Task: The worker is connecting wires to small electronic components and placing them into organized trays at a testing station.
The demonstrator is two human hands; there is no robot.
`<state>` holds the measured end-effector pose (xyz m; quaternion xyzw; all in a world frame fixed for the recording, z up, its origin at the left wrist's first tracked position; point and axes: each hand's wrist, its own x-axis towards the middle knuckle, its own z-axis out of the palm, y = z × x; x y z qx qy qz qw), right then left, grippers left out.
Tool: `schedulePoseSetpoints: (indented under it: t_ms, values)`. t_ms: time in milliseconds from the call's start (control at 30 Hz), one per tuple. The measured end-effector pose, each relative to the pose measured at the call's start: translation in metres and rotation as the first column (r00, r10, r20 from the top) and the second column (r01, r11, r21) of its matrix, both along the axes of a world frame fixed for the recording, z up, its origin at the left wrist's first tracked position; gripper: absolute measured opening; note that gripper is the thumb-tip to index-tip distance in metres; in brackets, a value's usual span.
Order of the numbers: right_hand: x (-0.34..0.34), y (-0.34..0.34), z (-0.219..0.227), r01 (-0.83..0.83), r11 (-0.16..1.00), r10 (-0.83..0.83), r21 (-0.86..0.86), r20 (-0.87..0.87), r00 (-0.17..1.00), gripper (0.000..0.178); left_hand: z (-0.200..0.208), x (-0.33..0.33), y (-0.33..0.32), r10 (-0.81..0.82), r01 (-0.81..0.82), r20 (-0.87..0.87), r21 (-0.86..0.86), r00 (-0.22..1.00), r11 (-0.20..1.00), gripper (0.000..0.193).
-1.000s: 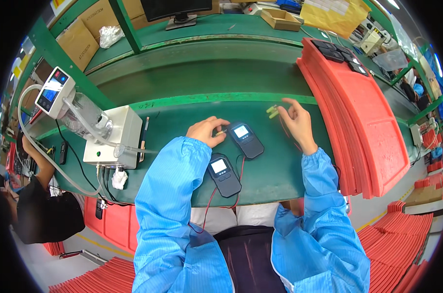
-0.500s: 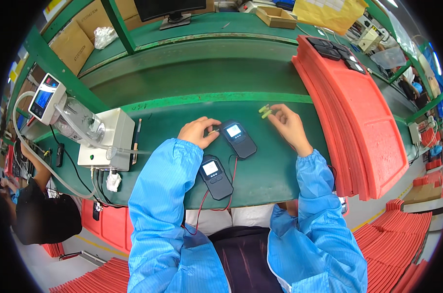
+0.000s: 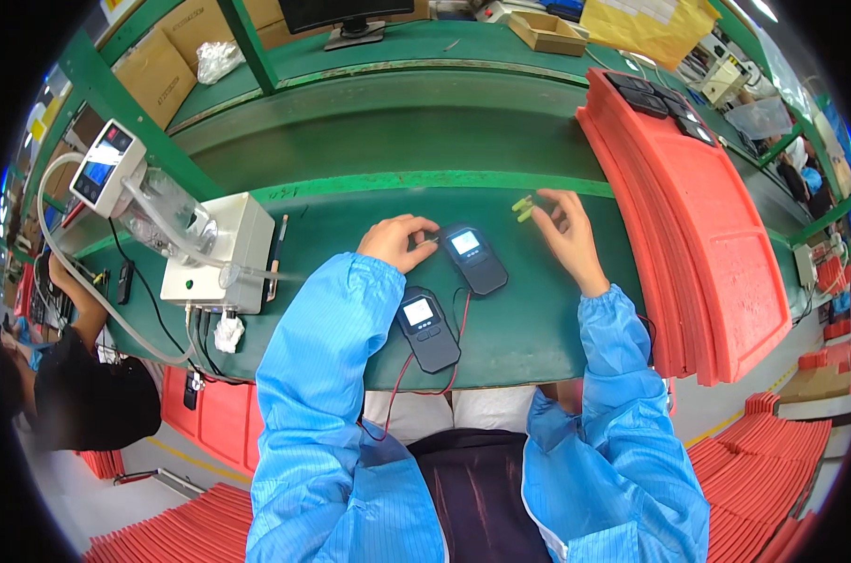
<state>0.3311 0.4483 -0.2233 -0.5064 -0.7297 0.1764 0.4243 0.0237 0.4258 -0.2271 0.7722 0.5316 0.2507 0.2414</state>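
Two black handheld meters with lit screens lie on the green bench, the upper meter [image 3: 477, 263] and the lower meter [image 3: 428, 330]. A thin red wire [image 3: 463, 314] runs by them. My left hand [image 3: 397, 242] is closed in a pinch at the upper left corner of the upper meter; what its fingertips hold is too small to make out. To the right, my right hand [image 3: 566, 235] is beside small yellow-green pieces [image 3: 523, 210], thumb and forefinger slightly apart, the other fingers curled. A small dark bit shows near that forefinger.
A white box device [image 3: 233, 249] with tubing and a clear jar [image 3: 167, 214] stands on the left. Stacked red foam trays [image 3: 707, 244] lean at right, with black devices [image 3: 646, 98] on top. A pen-like stick [image 3: 277, 253] lies beside the box. Another person's arm [image 3: 80, 298] is far left.
The whole view has shifted slightly to the right. My right thumb and forefinger have parted a little beside the yellow-green pieces. My left hand stays pinched at the upper meter.
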Motion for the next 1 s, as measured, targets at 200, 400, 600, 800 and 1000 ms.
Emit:
schedulePoseSetpoints:
  t_ms: [200,400,600,800,1000]
  values:
    - [-0.018,-0.017,0.015,-0.132,0.98,0.145,0.149,-0.081,0.986,0.028,-0.01,0.002,-0.002,0.148,-0.149,0.016,0.041,0.989,0.988,0.022]
    - [-0.062,-0.063,0.051,-0.649,0.754,0.621,0.098,0.217,0.754,0.048,-0.003,0.004,-0.005,0.169,-0.168,0.004,0.127,0.986,0.978,0.02]
    - [-0.087,-0.099,0.043,-0.81,0.587,0.767,0.013,0.311,0.561,0.06,0.0,0.011,-0.009,0.182,-0.179,-0.011,0.128,0.983,0.976,0.022]
    - [-0.092,-0.089,0.028,-0.823,0.558,0.726,0.109,0.416,0.548,0.061,0.011,0.008,-0.006,0.166,-0.166,-0.004,0.044,0.986,0.985,0.024]
    - [-0.093,-0.085,0.021,-0.806,0.577,0.727,0.134,0.365,0.582,0.059,0.005,0.006,-0.004,0.128,-0.13,0.028,0.081,0.991,0.988,0.024]
